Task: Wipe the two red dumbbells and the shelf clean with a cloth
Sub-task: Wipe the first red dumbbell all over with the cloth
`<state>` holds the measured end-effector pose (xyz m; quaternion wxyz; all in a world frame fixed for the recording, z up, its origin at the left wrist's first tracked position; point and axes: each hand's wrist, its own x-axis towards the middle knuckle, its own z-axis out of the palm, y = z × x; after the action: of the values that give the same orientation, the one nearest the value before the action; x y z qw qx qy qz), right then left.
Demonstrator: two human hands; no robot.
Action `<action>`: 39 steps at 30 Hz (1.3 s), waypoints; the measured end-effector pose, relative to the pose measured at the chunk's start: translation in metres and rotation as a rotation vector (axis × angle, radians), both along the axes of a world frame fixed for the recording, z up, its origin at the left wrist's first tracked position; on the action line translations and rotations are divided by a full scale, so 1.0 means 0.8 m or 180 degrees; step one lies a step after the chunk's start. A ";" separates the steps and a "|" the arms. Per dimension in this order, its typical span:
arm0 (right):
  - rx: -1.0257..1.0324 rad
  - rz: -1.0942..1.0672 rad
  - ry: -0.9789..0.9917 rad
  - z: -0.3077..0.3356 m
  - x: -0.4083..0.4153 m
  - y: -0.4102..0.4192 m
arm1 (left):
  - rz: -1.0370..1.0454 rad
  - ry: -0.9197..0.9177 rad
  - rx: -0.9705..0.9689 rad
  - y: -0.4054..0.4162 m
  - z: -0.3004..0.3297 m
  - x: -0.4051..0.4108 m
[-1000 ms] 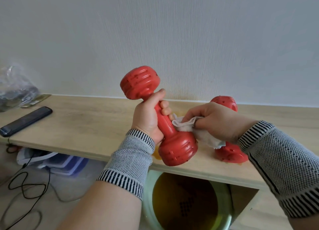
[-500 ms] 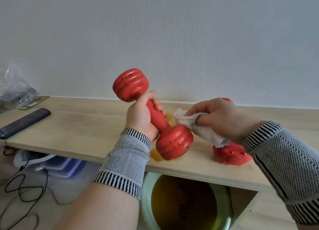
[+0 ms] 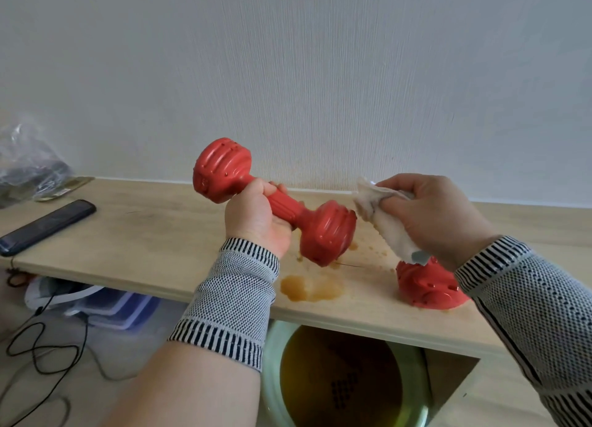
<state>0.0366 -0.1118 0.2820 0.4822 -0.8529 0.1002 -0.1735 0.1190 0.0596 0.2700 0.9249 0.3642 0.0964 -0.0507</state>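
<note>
My left hand (image 3: 256, 217) grips the handle of a red dumbbell (image 3: 326, 231), held tilted above the wooden shelf (image 3: 144, 234), its lower head toward the right. My right hand (image 3: 432, 215) holds a crumpled white cloth (image 3: 389, 228) just right of that lower head; whether the cloth touches it I cannot tell. The second red dumbbell (image 3: 426, 285) lies on the shelf under my right wrist, mostly hidden. A brown liquid stain (image 3: 309, 287) and small drops spread on the shelf below the held dumbbell.
A black phone (image 3: 48, 226) lies at the shelf's left end, near a clear plastic bag (image 3: 28, 161). Below the shelf stand a green basin of brown liquid (image 3: 346, 378), blue plastic containers (image 3: 109, 305) and a black cable (image 3: 48, 346) on the floor.
My left hand has tilted the dumbbell flatter and moved it left. My right hand has drawn the cloth off the handle, up and to the right, uncovering the brown stain.
</note>
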 end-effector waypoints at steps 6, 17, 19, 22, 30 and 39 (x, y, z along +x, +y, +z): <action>0.0336 0.0222 0.0096 -0.003 -0.001 0.013 | 0.0058 -0.0014 -0.0583 0.002 0.001 0.001; 0.1559 0.0017 0.0008 -0.015 0.004 0.024 | -0.0390 -0.0091 -0.0601 -0.005 0.004 -0.003; 0.1574 -0.0011 -0.0042 -0.012 0.003 0.021 | -0.0479 -0.0154 -0.0460 -0.008 0.001 0.002; 0.1366 0.0028 -0.0135 -0.010 0.000 0.020 | -0.0593 -0.0097 -0.0433 -0.010 -0.001 0.006; 0.1038 0.0014 -0.0111 -0.003 -0.003 0.015 | -0.0317 0.0009 -0.0314 -0.002 -0.014 0.011; -0.1157 0.0542 -0.0474 -0.019 0.004 0.028 | -0.0032 -0.0232 0.0223 -0.015 -0.018 0.004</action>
<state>0.0395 -0.0891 0.2668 0.3395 -0.9160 -0.0411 -0.2098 0.1222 0.0477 0.2559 0.9143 0.3984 0.0625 -0.0386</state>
